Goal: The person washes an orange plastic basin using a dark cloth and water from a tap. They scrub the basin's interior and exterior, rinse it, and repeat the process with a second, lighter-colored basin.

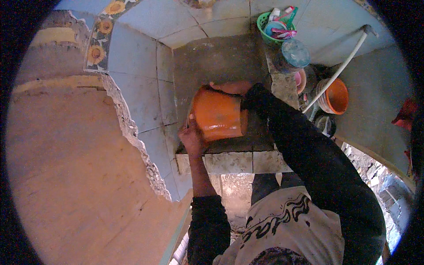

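Observation:
An orange bucket (219, 115) lies tilted on its side over the dark grey slab (212, 57) in the tiled recess. Around the bucket's left end, my left hand (191, 138) has its fingers closed on the edge. My right hand (232, 87) reaches across to the far side and grips the bucket there, its fingers partly hidden behind it. What the bucket holds, if anything, does not show.
A pale tiled ledge (227, 162) edges the slab. To the right are a green basket (263, 22) of toiletries, a clear-lidded container (296, 53), a pale pipe (346, 62) and stacked orange buckets (339, 96). A broken-edged wall (75, 168) stands left.

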Demonstrator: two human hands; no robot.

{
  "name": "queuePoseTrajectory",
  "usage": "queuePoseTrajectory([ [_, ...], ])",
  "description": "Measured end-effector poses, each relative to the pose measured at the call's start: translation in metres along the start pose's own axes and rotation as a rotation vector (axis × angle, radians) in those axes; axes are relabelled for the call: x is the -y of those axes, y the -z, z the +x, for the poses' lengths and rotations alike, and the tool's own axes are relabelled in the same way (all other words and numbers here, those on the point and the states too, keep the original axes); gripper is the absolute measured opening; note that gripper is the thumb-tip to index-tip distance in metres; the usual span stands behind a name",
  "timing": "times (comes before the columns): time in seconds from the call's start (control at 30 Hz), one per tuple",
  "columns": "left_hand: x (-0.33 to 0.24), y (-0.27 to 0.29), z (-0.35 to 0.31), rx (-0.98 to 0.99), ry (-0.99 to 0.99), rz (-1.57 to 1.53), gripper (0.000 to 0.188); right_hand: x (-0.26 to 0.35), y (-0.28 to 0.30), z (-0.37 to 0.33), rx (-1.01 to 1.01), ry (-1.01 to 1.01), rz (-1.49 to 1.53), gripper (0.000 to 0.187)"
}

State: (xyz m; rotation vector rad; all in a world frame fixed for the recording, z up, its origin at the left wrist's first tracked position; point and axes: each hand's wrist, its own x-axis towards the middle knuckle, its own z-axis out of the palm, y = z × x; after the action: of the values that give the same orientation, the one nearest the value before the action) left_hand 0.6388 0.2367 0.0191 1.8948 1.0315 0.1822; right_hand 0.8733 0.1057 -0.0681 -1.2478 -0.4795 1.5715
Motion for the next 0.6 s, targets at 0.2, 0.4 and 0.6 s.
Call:
queuePoseTrajectory([
  [0.2, 0.029, -0.009, 0.018, -0.081, 0.045, -0.673, 0.051, -0.060, 0.005, -0.044, -0.498, 0.417, -0.197, 0.085],
  [0.4, 0.050, -0.052, 0.044, -0.216, 0.163, -0.918, 0.067, -0.070, -0.040, -0.024, -0.201, 0.456, 1.040, 0.085],
  [0.6, 0.129, -0.064, 0.051, 0.013, 0.068, -1.189, 0.079, -0.051, -0.106, -0.014, -0.654, 0.393, 0.380, 0.081],
])
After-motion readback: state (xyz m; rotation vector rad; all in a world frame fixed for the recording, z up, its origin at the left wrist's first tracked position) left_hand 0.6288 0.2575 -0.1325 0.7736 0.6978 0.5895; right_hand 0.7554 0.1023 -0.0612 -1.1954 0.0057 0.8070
